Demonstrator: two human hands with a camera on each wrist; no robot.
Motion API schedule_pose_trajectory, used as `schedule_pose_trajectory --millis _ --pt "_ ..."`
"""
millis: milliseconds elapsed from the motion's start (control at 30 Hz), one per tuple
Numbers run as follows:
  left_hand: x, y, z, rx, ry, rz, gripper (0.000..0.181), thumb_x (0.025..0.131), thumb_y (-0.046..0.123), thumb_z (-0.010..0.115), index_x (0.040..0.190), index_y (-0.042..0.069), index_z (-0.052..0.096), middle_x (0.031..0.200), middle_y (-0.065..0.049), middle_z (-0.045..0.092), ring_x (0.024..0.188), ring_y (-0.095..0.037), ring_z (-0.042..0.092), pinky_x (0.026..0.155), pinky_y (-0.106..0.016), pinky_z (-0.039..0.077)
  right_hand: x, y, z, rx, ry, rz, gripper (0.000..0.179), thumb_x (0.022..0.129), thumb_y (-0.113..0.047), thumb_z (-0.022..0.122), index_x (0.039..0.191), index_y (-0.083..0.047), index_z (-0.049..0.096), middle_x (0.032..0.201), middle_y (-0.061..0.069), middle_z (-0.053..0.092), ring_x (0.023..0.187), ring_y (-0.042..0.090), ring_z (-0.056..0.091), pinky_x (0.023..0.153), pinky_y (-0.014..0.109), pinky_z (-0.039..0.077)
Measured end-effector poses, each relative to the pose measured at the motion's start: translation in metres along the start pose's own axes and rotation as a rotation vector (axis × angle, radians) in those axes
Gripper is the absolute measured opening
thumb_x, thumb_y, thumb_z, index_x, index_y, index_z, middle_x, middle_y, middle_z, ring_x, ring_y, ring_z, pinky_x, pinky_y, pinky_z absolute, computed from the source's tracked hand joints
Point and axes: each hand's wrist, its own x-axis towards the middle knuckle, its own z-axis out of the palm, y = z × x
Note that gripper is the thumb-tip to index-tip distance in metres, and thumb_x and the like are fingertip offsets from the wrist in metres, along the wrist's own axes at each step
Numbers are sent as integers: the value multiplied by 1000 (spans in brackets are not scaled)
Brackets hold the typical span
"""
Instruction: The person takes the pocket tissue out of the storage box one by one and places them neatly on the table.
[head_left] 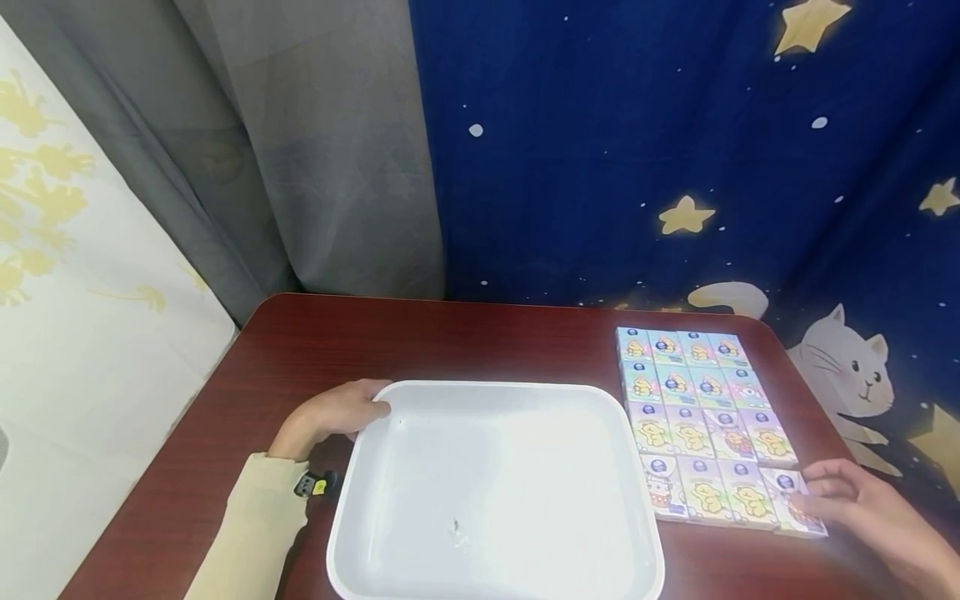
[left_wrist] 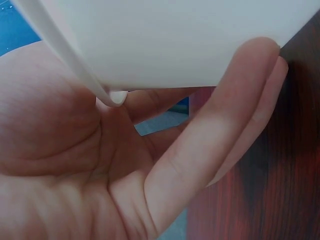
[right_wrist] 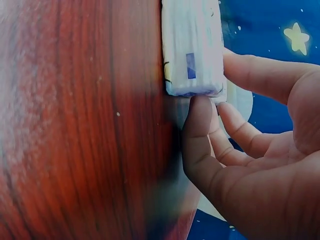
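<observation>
A white plastic tray (head_left: 495,492) lies in the middle of the table. My left hand (head_left: 337,414) grips its far left corner, thumb over the rim and the other fingers under it against the outer wall (left_wrist: 165,45). To the right of the tray, small printed packs (head_left: 690,429), which look like pocket tissues, lie flat in neat rows. At the near right corner of this block, my right hand (head_left: 870,504) holds the end pack (head_left: 783,492) between thumb and fingers. In the right wrist view that pack's wrapped side (right_wrist: 192,50) shows.
The dark red wooden table (head_left: 450,333) has rounded far corners. Behind it hang a grey curtain (head_left: 337,150) and a blue one (head_left: 562,150) with stars and a cat. A white patterned cloth (head_left: 90,333) hangs on the left. A small black device (head_left: 311,484) sits on the left wrist.
</observation>
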Motion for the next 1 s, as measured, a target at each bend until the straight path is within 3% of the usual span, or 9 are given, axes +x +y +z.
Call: schedule_pose_trajectory --millis 333,667,833,933,1000 --pt "-1 -1 -1 14 41 -11 44 105 9 56 148 0 61 116 -12 75 88 -26 74 74 -45 66 4 -1 0 -1 19 -4 63 102 -34 81 132 11 49 115 11 72 93 9 63 74 27 49" --pt "-4 -2 -1 40 92 -35 43 106 13 55 147 0 61 115 -11 75 87 -25 74 75 -44 66 7 -8 1 -1 69 -77 52 101 -25 81 124 11 52 107 8 74 87 4 62 72 26 50" --pt "-3 -3 -1 85 113 -32 43 107 15 57 146 -1 61 117 -15 74 90 -28 75 76 -47 66 3 -29 5 -103 220 -116 49 104 -32 77 119 8 54 100 13 72 84 16 64 67 28 48" --pt "-8 4 -2 229 207 -18 46 108 23 62 147 -1 60 131 -22 70 107 -35 72 91 -56 62 -6 -57 14 -156 355 -178 46 104 -34 77 119 5 58 104 25 72 88 31 69 69 34 48" --pt "-14 14 0 336 312 25 51 107 27 66 149 -1 59 145 -25 62 124 -42 66 102 -63 55 -12 -81 23 -201 412 -270 44 102 -35 80 121 1 62 114 27 71 95 39 69 72 36 46"
